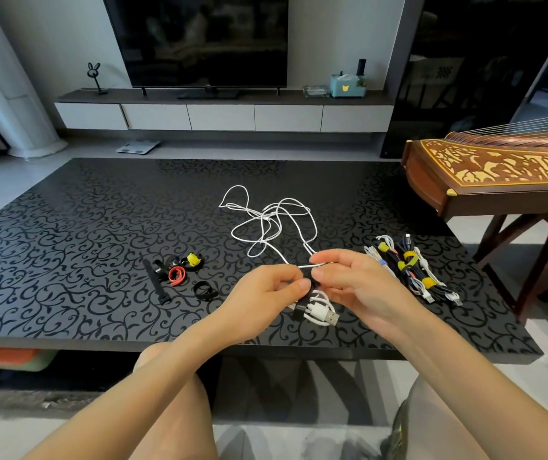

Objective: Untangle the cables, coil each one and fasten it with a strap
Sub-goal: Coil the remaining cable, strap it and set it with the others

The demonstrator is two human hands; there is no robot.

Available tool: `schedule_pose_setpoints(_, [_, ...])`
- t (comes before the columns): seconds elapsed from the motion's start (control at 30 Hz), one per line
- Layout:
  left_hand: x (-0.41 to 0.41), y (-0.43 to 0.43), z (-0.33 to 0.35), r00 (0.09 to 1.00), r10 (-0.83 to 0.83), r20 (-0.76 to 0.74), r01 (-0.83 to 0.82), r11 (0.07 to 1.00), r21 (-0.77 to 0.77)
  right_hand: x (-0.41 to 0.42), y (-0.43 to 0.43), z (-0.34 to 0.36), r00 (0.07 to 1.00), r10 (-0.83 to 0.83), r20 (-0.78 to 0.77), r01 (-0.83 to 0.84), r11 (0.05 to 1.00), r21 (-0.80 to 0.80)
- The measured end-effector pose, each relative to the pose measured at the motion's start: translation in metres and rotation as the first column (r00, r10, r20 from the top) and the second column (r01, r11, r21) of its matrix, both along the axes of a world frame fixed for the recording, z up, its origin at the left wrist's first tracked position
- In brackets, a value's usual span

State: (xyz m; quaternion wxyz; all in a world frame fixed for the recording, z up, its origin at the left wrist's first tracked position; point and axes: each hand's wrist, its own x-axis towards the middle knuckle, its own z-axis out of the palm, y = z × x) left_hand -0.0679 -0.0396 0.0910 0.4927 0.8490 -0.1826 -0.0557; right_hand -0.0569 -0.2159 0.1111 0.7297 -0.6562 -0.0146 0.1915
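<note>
A tangle of white cable (267,217) lies on the black patterned table (67,234), with one strand running up into my hands. My left hand (266,293) grips a small coil of white cable (319,308) with a black strap around it and a USB plug sticking out below. My right hand (355,280) pinches the white strand next to my left fingers. Loose straps (179,273) in black, red and yellow lie to the left. Several coiled, strapped cables (408,270) lie in a pile to the right.
A wooden zither (498,171) on a stand sits by the table's right side. Beyond the table are a TV (199,38) on a low cabinet and a scale (138,147) on the floor. My knees are below the near table edge.
</note>
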Motion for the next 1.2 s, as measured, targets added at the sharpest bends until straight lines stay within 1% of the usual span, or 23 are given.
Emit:
schedule_pose_setpoints(0.07, [-0.001, 0.0, 0.002, 1.0, 0.014, 0.018, -0.014, 1.0, 0.015, 0.001, -0.001, 0.002, 0.997, -0.061, 0.042, 0.062, 0.998, -0.032])
schedule_pose_setpoints(0.1, [-0.003, 0.0, 0.002, 0.999, 0.016, 0.044, -0.018, 0.999, 0.031, 0.002, -0.001, 0.004, 0.991, -0.098, 0.089, 0.103, 0.994, -0.048])
schedule_pose_setpoints(0.17, [-0.013, -0.005, 0.0, 0.984, -0.033, 0.175, 0.006, 0.987, 0.158, 0.006, -0.005, 0.011, 0.957, -0.185, 0.225, 0.198, 0.98, -0.034])
schedule_pose_setpoints(0.2, [-0.021, -0.009, 0.0, 0.963, -0.096, 0.251, 0.038, 0.973, 0.227, 0.009, -0.008, 0.016, 0.93, -0.219, 0.296, 0.234, 0.972, -0.014])
schedule_pose_setpoints(0.27, [-0.034, -0.019, 0.002, 0.92, -0.188, 0.344, 0.1, 0.961, 0.258, 0.012, -0.011, 0.024, 0.885, -0.223, 0.41, 0.245, 0.969, -0.003])
schedule_pose_setpoints(0.33, [-0.034, -0.024, 0.004, 0.899, -0.2, 0.389, 0.098, 0.959, 0.267, 0.015, -0.01, 0.027, 0.849, -0.211, 0.485, 0.259, 0.965, -0.033])
schedule_pose_setpoints(0.37, [-0.031, -0.026, 0.005, 0.9, -0.179, 0.397, 0.075, 0.962, 0.264, 0.016, -0.009, 0.027, 0.83, -0.224, 0.511, 0.285, 0.958, -0.042])
schedule_pose_setpoints(0.4, [-0.027, -0.028, 0.006, 0.92, -0.143, 0.365, 0.054, 0.968, 0.244, 0.017, -0.01, 0.027, 0.804, -0.241, 0.543, 0.321, 0.945, -0.056])
schedule_pose_setpoints(0.47, [-0.02, -0.028, 0.005, 0.973, -0.051, 0.226, 0.02, 0.991, 0.136, 0.019, -0.013, 0.029, 0.752, -0.241, 0.613, 0.37, 0.924, -0.091])
schedule_pose_setpoints(0.5, [-0.018, -0.028, 0.004, 0.983, -0.04, 0.181, 0.02, 0.994, 0.108, 0.02, -0.015, 0.031, 0.738, -0.222, 0.637, 0.368, 0.924, -0.105])
schedule_pose_setpoints(0.53, [-0.017, -0.029, 0.005, 0.981, -0.055, 0.186, 0.034, 0.993, 0.117, 0.02, -0.016, 0.032, 0.73, -0.194, 0.655, 0.354, 0.927, -0.121])
schedule_pose_setpoints(0.6, [-0.018, -0.033, 0.004, 0.962, -0.118, 0.245, 0.066, 0.975, 0.212, 0.022, -0.015, 0.034, 0.722, -0.11, 0.683, 0.313, 0.932, -0.181])
schedule_pose_setpoints(0.7, [-0.015, -0.037, 0.008, 0.905, -0.174, 0.389, 0.025, 0.933, 0.36, 0.026, -0.012, 0.038, 0.727, -0.045, 0.685, 0.284, 0.928, -0.24])
schedule_pose_setpoints(0.77, [-0.01, -0.038, 0.013, 0.87, -0.201, 0.45, -0.002, 0.911, 0.411, 0.03, -0.013, 0.041, 0.738, -0.059, 0.672, 0.292, 0.926, -0.24])
schedule_pose_setpoints(0.83, [-0.005, -0.037, 0.016, 0.843, -0.207, 0.496, -0.03, 0.903, 0.428, 0.033, -0.014, 0.043, 0.756, -0.085, 0.649, 0.306, 0.923, -0.234])
schedule_pose_setpoints(0.9, [-0.002, -0.038, 0.019, 0.831, -0.166, 0.531, -0.091, 0.901, 0.424, 0.038, -0.015, 0.045, 0.78, -0.127, 0.613, 0.332, 0.914, -0.233])
schedule_pose_setpoints(1.0, [0.003, -0.043, 0.02, 0.868, -0.054, 0.494, -0.149, 0.92, 0.363, 0.042, -0.015, 0.047, 0.843, -0.181, 0.507, 0.34, 0.909, -0.242])
schedule_pose_setpoints(1.1, [0.004, -0.046, 0.021, 0.83, -0.066, 0.553, -0.146, 0.933, 0.33, 0.044, -0.013, 0.046, 0.893, -0.181, 0.411, 0.307, 0.915, -0.264])
schedule_pose_setpoints(1.2, [0.004, -0.046, 0.02, 0.779, 0.003, 0.626, -0.192, 0.953, 0.234, 0.044, -0.013, 0.048, 0.909, -0.217, 0.356, 0.307, 0.926, -0.219])
